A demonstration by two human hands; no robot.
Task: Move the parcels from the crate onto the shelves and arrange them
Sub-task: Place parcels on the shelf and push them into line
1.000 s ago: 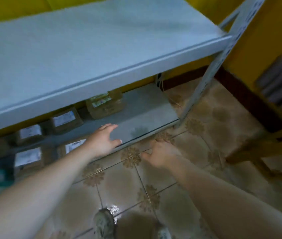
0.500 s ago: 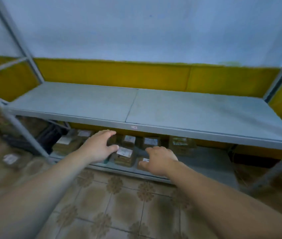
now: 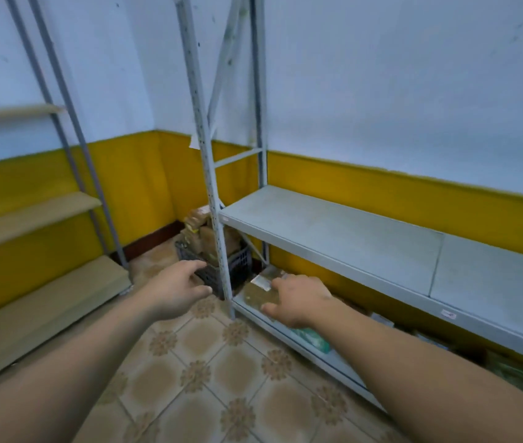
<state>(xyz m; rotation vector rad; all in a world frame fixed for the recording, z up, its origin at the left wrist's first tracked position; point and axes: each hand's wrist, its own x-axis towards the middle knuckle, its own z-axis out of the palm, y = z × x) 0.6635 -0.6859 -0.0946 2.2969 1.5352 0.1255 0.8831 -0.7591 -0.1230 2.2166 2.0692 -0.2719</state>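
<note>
A dark plastic crate (image 3: pixel 238 265) stands on the floor in the corner, piled with brown parcels (image 3: pixel 204 233). My left hand (image 3: pixel 175 287) reaches toward it with relaxed fingers and holds nothing. My right hand (image 3: pixel 298 298) hovers empty over the left end of the grey bottom shelf (image 3: pixel 317 348), just in front of a brown labelled parcel (image 3: pixel 258 290). A green packet (image 3: pixel 313 337) lies on that shelf beside my right forearm. More parcels (image 3: pixel 509 369) show dimly farther right under the middle shelf (image 3: pixel 365 247), which is bare.
A perforated grey upright (image 3: pixel 210 187) of the shelf unit stands between my hands and partly hides the crate. A second rack with beige boards (image 3: pixel 30 215) runs along the left wall. Patterned floor tiles (image 3: pixel 222 372) lie below my arms.
The view has swung left from the middle of the shelves to the corner with the crate. Both hands stay empty and now reach toward the crate and the shelf's left end.
</note>
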